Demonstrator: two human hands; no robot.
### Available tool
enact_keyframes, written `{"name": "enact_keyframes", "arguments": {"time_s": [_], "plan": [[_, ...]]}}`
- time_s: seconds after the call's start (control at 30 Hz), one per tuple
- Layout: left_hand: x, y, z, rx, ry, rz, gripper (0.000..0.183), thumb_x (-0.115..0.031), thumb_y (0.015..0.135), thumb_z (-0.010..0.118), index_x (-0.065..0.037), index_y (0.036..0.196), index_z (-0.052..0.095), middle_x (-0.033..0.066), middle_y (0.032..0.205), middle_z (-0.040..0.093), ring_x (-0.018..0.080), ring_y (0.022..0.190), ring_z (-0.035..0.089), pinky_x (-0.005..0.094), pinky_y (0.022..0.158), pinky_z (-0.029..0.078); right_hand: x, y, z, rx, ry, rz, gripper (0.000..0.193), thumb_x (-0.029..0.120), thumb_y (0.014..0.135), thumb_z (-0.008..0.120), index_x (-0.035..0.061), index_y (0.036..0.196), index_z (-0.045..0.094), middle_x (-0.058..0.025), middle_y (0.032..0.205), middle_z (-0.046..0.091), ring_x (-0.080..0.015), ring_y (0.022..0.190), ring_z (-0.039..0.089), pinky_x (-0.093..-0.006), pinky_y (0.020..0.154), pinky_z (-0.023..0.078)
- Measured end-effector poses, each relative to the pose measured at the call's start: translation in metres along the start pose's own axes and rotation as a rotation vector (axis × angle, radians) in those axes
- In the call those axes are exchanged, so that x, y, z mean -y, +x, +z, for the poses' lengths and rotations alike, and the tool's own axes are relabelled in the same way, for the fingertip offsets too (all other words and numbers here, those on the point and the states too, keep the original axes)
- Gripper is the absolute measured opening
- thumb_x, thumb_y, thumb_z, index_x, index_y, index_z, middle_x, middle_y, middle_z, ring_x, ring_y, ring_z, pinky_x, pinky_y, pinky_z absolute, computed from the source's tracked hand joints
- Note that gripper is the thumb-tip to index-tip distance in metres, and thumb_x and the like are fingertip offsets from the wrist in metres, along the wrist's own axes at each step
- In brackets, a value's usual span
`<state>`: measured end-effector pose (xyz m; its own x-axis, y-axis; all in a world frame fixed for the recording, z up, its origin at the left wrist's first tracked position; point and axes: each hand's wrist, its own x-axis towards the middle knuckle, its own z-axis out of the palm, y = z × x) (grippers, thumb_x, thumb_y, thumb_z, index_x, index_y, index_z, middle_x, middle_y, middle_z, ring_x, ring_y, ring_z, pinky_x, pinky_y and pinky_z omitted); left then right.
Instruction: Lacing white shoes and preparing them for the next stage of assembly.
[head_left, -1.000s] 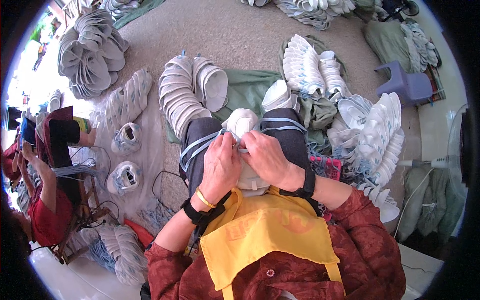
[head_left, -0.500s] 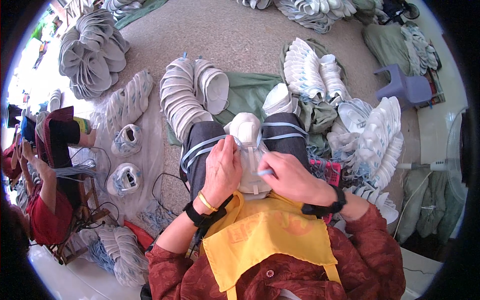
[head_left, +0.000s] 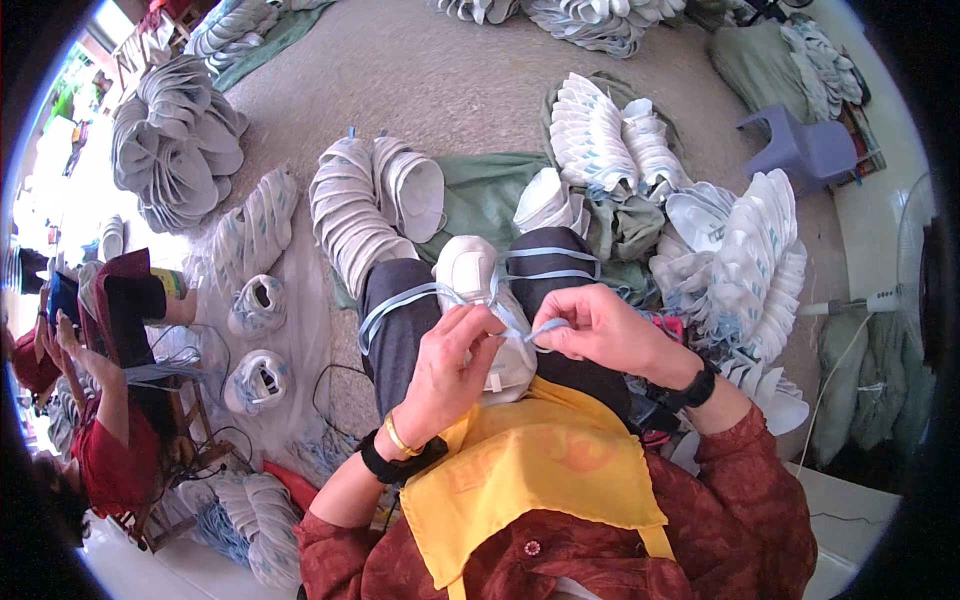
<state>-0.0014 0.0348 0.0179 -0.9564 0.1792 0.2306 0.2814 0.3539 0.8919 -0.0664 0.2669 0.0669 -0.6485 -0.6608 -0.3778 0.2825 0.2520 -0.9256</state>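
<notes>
A white shoe upper [head_left: 470, 270] lies on my lap between my knees, toe pointing away. Light blue laces [head_left: 545, 252] drape over both thighs. My left hand [head_left: 445, 365] rests on the shoe's near end and pinches a lace at its top. My right hand [head_left: 600, 330] pinches the end of a light blue lace [head_left: 548, 330] just right of the shoe. A yellow apron [head_left: 530, 480] covers my front.
Stacks of white shoe uppers [head_left: 345, 215] lie ahead and to the right [head_left: 745, 260] on green cloth [head_left: 485, 190]. Grey sole piles [head_left: 175, 140] sit far left. A person in red [head_left: 100, 430] sits at left. A purple stool [head_left: 800, 150] and a fan [head_left: 920, 290] stand right.
My right hand moved off the shoe to the right and now holds a lace end pulled out sideways. My left hand slid slightly toward me on the shoe.
</notes>
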Motion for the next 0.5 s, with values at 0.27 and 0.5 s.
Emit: {"name": "enact_keyframes", "arguments": {"time_s": [0.27,0.5], "plan": [[-0.001,0.001,-0.002,-0.033,-0.242,-0.23,0.006,-0.001,0.1,0.065,0.001,0.101,0.06,0.0108,0.081,0.069,0.0162,0.072,0.066,0.0304,0.068,0.052,-0.01,0.013,0.005,-0.051,0.347,-0.085,0.027,0.013,0.104,0.067,-0.0038,0.125,0.068,-0.0065,0.104,0.075,-0.0109,0.092,0.072,-0.0265,0.084,0.06],[0.007,0.0,0.005,-0.095,-0.498,-0.204,0.006,-0.006,0.104,0.064,0.0,0.102,0.062,0.0039,0.105,0.066,0.0068,0.092,0.059,0.0246,0.08,0.05,-0.01,0.024,0.023,-0.243,0.048,-0.097,0.019,0.009,0.103,0.067,-0.0027,0.116,0.071,-0.006,0.095,0.076,-0.0105,0.083,0.073,-0.0264,0.073,0.061]]}}
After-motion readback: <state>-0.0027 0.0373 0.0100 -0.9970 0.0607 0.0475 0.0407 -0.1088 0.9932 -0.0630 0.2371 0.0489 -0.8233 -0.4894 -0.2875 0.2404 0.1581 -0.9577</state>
